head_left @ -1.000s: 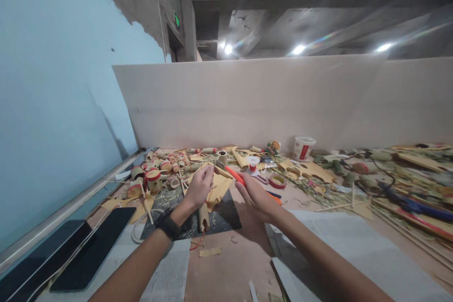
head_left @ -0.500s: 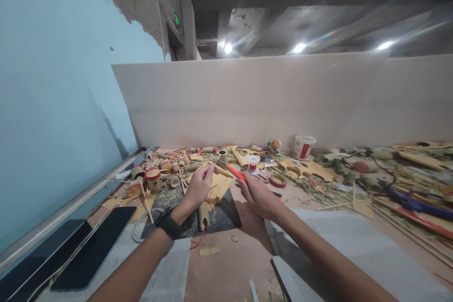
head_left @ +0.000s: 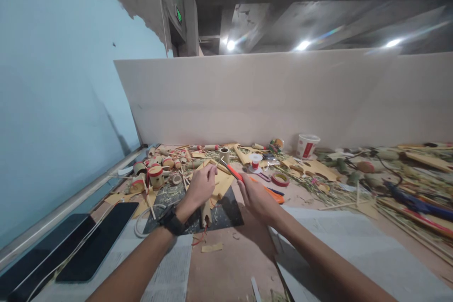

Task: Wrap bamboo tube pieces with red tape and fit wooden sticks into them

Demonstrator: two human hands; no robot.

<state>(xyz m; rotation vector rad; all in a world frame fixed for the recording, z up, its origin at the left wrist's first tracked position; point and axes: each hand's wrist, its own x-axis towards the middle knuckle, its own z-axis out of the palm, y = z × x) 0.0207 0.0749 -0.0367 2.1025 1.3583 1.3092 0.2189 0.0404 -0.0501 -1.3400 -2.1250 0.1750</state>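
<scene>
Right hand (head_left: 260, 198) clamps the orange-handled tool (head_left: 233, 171); left hand (head_left: 201, 186), can't tell its grip! Bare counter (head_left: 222, 271) opens nearside between papers (head_left: 329, 240); spool (head_left: 255, 164) and tape (head_left: 280, 180) crowd beyond.

Pinkish tabletop (head_left: 226, 269), dark mat (head_left: 228, 214) near centre, printed paper (head_left: 171, 269) front left, red tape roll (head_left: 280, 183) right of mat, white cup (head_left: 307, 147) at back
</scene>
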